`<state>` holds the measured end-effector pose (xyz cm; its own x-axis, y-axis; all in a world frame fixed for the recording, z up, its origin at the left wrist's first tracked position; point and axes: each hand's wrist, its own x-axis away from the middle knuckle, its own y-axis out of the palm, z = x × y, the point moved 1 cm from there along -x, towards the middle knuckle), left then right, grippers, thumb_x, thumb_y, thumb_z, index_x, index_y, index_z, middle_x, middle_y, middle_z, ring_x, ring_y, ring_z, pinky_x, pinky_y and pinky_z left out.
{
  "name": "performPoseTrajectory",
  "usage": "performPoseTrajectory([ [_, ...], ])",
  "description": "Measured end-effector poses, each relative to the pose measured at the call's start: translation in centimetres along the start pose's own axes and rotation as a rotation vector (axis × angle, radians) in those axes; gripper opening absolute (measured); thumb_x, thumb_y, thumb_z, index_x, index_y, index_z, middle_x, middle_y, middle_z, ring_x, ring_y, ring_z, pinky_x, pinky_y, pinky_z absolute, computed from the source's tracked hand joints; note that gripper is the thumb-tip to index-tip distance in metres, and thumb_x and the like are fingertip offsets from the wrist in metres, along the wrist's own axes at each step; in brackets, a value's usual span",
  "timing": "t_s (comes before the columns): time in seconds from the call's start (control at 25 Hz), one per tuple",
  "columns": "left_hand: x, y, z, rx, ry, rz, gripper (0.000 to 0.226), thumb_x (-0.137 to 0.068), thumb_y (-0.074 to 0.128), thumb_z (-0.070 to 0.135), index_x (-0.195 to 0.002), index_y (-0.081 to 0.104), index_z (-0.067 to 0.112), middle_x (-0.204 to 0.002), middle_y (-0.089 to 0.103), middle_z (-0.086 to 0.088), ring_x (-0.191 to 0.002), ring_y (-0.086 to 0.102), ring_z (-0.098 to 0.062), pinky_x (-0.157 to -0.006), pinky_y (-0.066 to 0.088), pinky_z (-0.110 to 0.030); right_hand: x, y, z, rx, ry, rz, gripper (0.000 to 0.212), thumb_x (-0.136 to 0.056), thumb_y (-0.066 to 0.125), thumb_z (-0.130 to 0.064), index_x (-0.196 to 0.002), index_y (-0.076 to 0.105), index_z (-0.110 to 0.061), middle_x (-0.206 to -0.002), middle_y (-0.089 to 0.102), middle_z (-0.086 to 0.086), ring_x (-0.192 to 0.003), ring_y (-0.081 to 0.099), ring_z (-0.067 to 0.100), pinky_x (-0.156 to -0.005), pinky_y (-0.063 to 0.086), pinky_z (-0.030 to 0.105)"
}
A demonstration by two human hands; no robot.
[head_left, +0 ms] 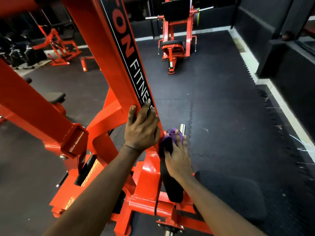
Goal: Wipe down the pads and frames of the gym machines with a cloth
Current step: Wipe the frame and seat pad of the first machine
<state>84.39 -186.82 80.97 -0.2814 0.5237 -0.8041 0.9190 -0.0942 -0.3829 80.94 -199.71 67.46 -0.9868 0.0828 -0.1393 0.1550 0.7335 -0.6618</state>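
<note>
nearest the wearer, the seat pad (pixel 235 193) lay low at the right, just beside a narrow black pad (pixel 171 183) mounted edge-on to the orange frame. the right hand (pixel 179 160) rested on the upper end of that narrow pad. its fingers were curled over a bunched purple cloth (pixel 167 139) and pressed it against the pad's top, where the pad met the frame. the left hand (pixel 141 128) lay on the sloping orange upright (pixel 109 53), thumb on one face and fingers fairly straight on the labelled face. it held nothing and appeared to be bracing. a chrome peg (pixel 182 129) stood just beyond the cloth. further out lay the dark floor mats (pixel 230 99), and a second orange machine (pixel 177 41) stood well apart near the far wall.

assessment: the step in hand was judged to be wiping the top of the narrow pad and the adjoining frame joint. the next move would call for drawing the cloth down the pad's length under steady pressure, then across to the seat pad. wiping the upright afterwards would require the left hand to shift clear.
</note>
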Motion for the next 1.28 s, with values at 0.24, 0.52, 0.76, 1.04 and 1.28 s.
performPoseTrajectory([
  [0.24, 0.0, 0.0, 0.0, 0.02, -0.01, 0.023, 0.023, -0.076, 0.059, 0.024, -0.087, 0.075, 0.011, -0.105, 0.073, -0.005, -0.132, 0.046, -0.026, -0.124, 0.0, -0.046, -3.2, 0.4, -0.3, -0.026, 0.069, 0.01, 0.053, -0.103, 0.033, -0.04, -0.156, 0.035, -0.034, -0.169, 0.008, -0.007, -0.156, -0.005, 0.028, -0.127, 0.005, 0.045],
  [0.52, 0.2, 0.3, 0.1, 0.033, -0.029, 0.045, 0.022, -0.077, 0.059, 0.024, -0.085, 0.074, 0.011, -0.103, 0.073, -0.003, -0.131, 0.047, -0.024, -0.124, 0.003, -0.045, 2.6, 1.5, 0.2, -0.044, -0.09, 0.136, 0.05, -0.104, 0.041, -0.043, -0.154, 0.038, -0.035, -0.167, 0.012, -0.018, -0.157, -0.005, 0.018, -0.124, 0.021, 0.048],
  [0.76, 0.0, 0.2, 0.1, 0.052, -0.042, 0.05, 0.02, -0.08, 0.057, 0.024, -0.082, 0.073, 0.012, -0.103, 0.073, -0.003, -0.13, 0.048, -0.023, -0.124, 0.003, -0.044, -5.5, 0.4, 0.6, -0.101, 0.083, -0.079, 0.06, -0.096, 0.04, -0.03, -0.155, 0.035, -0.03, -0.169, 0.011, -0.004, -0.155, -0.009, 0.031, -0.127, 0.009, 0.047],
  [1.04, 0.0, 0.2, 0.1, 0.067, -0.041, 0.045, 0.019, -0.079, 0.056, 0.022, -0.081, 0.072, 0.012, -0.102, 0.073, -0.003, -0.131, 0.048, -0.022, -0.124, 0.004, -0.044, 4.1, 1.6, -0.6, -0.092, -0.095, 0.15, 0.051, -0.104, 0.047, -0.04, -0.154, 0.039, -0.034, -0.167, 0.017, -0.017, -0.157, -0.003, 0.018, -0.126, 0.017, 0.043],
  [1.28, 0.1, 0.1, 0.3, 0.047, -0.043, 0.006, 0.023, -0.081, 0.054, 0.024, -0.083, 0.074, 0.012, -0.104, 0.073, -0.003, -0.131, 0.047, -0.021, -0.124, 0.002, -0.044, -1.4, 1.3, 0.1, -0.024, -0.005, 0.059, 0.054, -0.101, 0.036, -0.037, -0.154, 0.034, -0.038, -0.168, 0.007, -0.018, -0.156, -0.005, 0.026, -0.121, 0.026, 0.053],
])
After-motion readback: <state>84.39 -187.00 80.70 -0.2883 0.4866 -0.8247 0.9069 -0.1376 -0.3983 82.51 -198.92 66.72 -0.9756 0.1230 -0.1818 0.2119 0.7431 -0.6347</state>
